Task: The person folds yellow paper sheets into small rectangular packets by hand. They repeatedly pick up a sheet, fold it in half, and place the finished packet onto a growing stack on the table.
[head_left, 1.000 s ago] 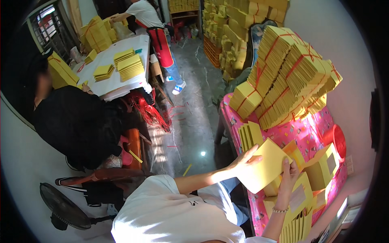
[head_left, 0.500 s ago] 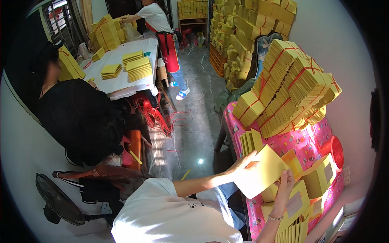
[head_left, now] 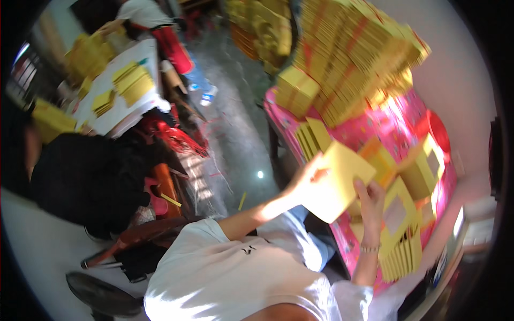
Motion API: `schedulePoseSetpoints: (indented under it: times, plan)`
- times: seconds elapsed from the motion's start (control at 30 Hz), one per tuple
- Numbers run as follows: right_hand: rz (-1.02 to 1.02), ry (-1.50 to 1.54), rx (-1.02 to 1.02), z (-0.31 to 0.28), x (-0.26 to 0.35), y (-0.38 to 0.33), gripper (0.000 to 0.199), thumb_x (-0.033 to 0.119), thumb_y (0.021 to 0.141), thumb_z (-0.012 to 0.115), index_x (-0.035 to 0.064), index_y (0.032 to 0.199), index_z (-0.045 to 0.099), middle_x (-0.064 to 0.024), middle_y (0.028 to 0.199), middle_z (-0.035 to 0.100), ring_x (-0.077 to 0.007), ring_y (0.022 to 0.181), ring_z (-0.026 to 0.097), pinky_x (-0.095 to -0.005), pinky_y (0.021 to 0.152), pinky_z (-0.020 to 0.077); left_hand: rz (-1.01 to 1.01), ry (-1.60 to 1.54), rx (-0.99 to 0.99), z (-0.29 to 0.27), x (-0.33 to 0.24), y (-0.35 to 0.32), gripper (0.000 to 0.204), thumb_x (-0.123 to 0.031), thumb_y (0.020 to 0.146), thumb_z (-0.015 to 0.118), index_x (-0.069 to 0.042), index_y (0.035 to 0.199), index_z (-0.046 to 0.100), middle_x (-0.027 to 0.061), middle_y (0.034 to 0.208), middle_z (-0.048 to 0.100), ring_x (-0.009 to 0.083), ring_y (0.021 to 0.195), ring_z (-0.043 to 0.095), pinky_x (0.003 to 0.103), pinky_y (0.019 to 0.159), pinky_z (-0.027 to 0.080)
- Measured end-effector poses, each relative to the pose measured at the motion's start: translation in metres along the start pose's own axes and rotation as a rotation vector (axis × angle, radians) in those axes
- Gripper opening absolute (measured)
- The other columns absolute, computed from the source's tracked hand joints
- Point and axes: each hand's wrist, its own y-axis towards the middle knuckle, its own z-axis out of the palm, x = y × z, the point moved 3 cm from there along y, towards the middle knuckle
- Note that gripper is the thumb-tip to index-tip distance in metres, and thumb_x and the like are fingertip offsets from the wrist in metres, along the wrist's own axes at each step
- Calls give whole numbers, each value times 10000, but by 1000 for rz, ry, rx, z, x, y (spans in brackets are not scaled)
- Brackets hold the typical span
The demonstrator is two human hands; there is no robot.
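Over a pink patterned tablecloth (head_left: 393,147), I hold a flat yellow paper piece (head_left: 344,179), tilted toward me. Its left edge is gripped by my left hand (head_left: 309,179), whose fingers are partly hidden behind it. On its right edge presses the thumb of my right hand (head_left: 370,200), the fingers curled behind. Beside the right hand lie opened yellow folders (head_left: 399,195) with a greyish patch. A row of folded yellow pieces (head_left: 401,259) stands closer to me, and another small row (head_left: 310,138) is beyond the left hand.
Tall bundles of yellow paper (head_left: 353,59) tied with red bands fill the table's far part, with a red bucket (head_left: 432,132) at right. Left are a chair (head_left: 134,241), a fan (head_left: 101,293), a person in black (head_left: 85,182) and a white table (head_left: 123,115). Another person (head_left: 174,48) stands beyond.
The view has swung and tilted, so the room sits differently and looks blurred. Both hands still grip the same yellow paper piece, which keeps much the same place over the pink table.
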Motion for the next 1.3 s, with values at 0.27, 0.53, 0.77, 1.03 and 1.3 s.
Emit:
schedulePoseSetpoints:
  times: [0.27, 0.53, 0.77, 1.03, 1.3]
  plan:
    - [119, 289, 102, 17, -12, -2, 279, 174, 929, 629, -64, 1072, 657, -45, 908, 680, -62, 790, 604, -213, 697, 500, 112, 43, 10, 9, -45, -1, 333, -115, 967, 541, -12, 1275, 467, 64, 1133, 599, 117, 1008, 559, 263, 854, 470]
    - [161, 174, 197, 32, -21, -7, 277, 208, 884, 686, -43, 1003, 687, -13, 791, 664, -31, 678, 571, -187, 598, 451, 72, 6, 1, -2, -49, -9, 276, -120, 997, 471, -36, 1257, 431, 60, 1127, 588, 92, 1008, 553, 255, 848, 462]
    - [94, 66, 234, 54, -46, -19, 283, 274, 861, 713, -5, 908, 708, -15, 662, 619, -49, 589, 535, -238, 555, 448, 166, 116, -97, -25, -38, -30, 319, -136, 998, 469, -24, 1293, 422, 66, 1167, 563, 110, 1053, 532, 282, 919, 427]
    - [143, 86, 240, 73, -53, -20, 281, 247, 875, 694, 6, 747, 627, -2, 555, 512, -57, 515, 436, -257, 494, 380, 190, 16, -220, -45, -30, -35, 287, -129, 1005, 460, -46, 1279, 436, 63, 1183, 552, 107, 1063, 524, 293, 930, 420]
    - [-102, 27, 166, 48, -21, 16, 267, 263, 893, 638, 25, 1014, 647, -131, 809, 630, -177, 697, 616, -335, 633, 484, 21, -205, -319, -62, -33, -19, 305, -153, 997, 466, -44, 1281, 458, 85, 1222, 563, 179, 1137, 548, 340, 962, 445]
